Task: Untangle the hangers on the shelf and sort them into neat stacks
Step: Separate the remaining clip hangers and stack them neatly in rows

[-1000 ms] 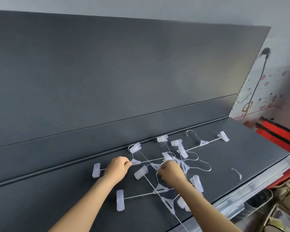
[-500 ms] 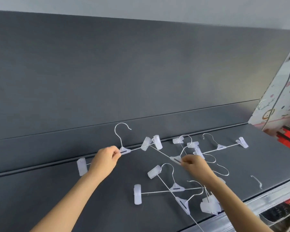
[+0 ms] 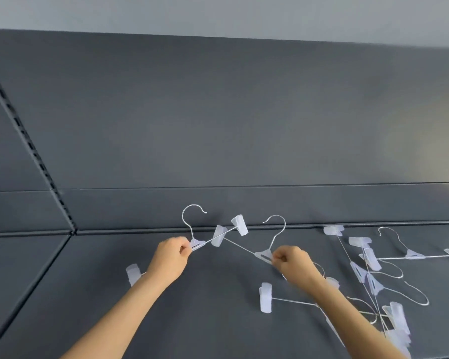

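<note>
Several wire clip hangers with pale plastic clips lie on the dark grey shelf [image 3: 218,320]. My left hand [image 3: 169,257] pinches the centre piece of one hanger [image 3: 197,245], its hook standing up. My right hand [image 3: 293,263] pinches the centre piece of a second hanger [image 3: 264,255], also hook up. The bars of these two cross near their clips [image 3: 240,225] by the shelf's back edge. A tangled pile of hangers [image 3: 371,281] lies to the right, partly behind my right forearm. One more hanger [image 3: 266,297] lies flat below my right hand.
A tall dark back panel [image 3: 218,112] rises behind the shelf. A slotted upright [image 3: 29,143] divides it from the bay on the left. The shelf's front edge runs along the bottom of the view.
My right hand has lifted a second hanger so its hook stands up. Both hands hold hangers slightly raised and apart. The view has swung left.
</note>
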`<action>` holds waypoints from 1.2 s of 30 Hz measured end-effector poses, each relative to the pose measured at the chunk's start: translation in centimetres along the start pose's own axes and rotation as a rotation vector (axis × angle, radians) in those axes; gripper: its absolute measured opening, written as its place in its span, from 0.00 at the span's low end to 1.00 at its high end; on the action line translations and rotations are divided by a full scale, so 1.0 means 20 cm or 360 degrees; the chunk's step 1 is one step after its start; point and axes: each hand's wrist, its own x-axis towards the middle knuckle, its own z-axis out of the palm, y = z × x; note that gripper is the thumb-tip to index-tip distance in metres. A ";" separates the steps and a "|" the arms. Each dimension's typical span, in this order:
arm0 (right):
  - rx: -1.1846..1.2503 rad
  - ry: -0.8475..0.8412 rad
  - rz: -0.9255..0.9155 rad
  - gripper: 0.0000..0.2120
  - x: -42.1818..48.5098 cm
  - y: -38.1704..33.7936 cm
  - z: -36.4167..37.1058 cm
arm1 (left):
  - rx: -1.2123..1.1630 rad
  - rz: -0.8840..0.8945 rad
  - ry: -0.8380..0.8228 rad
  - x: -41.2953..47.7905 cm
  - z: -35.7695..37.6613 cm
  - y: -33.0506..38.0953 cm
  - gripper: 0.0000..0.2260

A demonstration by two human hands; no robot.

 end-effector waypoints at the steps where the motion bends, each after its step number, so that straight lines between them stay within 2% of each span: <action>1: 0.0005 -0.0021 -0.0013 0.08 0.01 -0.01 0.01 | 0.0011 -0.0019 -0.0009 -0.01 -0.02 -0.03 0.14; 8: -0.0120 -0.0209 -0.0100 0.06 0.01 -0.10 0.06 | -0.0086 -0.0077 0.0046 -0.03 -0.13 -0.13 0.14; 13: -0.0170 -0.0420 -0.0163 0.11 -0.04 -0.22 0.18 | -0.0113 -0.0047 0.0085 -0.04 -0.17 -0.13 0.14; 19: -0.0160 -0.0440 -0.0325 0.12 -0.05 -0.39 0.47 | -0.0169 -0.0118 0.0111 -0.07 -0.22 -0.18 0.12; 23: -0.0155 -0.0471 -0.0401 0.10 -0.05 -0.50 0.65 | -0.0144 -0.0163 0.0123 -0.12 -0.30 -0.25 0.06; 27: -0.0160 -0.0290 -0.0511 0.18 -0.05 -0.51 0.64 | -0.0091 -0.0154 0.0112 -0.17 -0.35 -0.32 0.06; 28: -0.0096 -0.0243 -0.0506 0.18 -0.06 -0.51 0.61 | -0.0107 -0.0148 0.0093 -0.18 -0.35 -0.32 0.08; 31: 0.0318 -0.0051 -0.0319 0.11 -0.05 -0.52 0.49 | -0.0153 -0.0076 0.0062 -0.18 -0.36 -0.27 0.13; 32: 0.0452 -0.0025 -0.0266 0.12 -0.05 -0.53 0.44 | -0.0198 -0.0043 0.0056 -0.18 -0.36 -0.24 0.13; 33: 0.0594 -0.0077 -0.0234 0.12 -0.05 -0.53 0.40 | -0.0274 -0.0004 0.0052 -0.18 -0.36 -0.21 0.14; 36: 0.0991 -0.0391 -0.0215 0.05 -0.11 -0.58 0.33 | -0.0540 0.0105 -0.0068 -0.16 -0.34 -0.08 0.18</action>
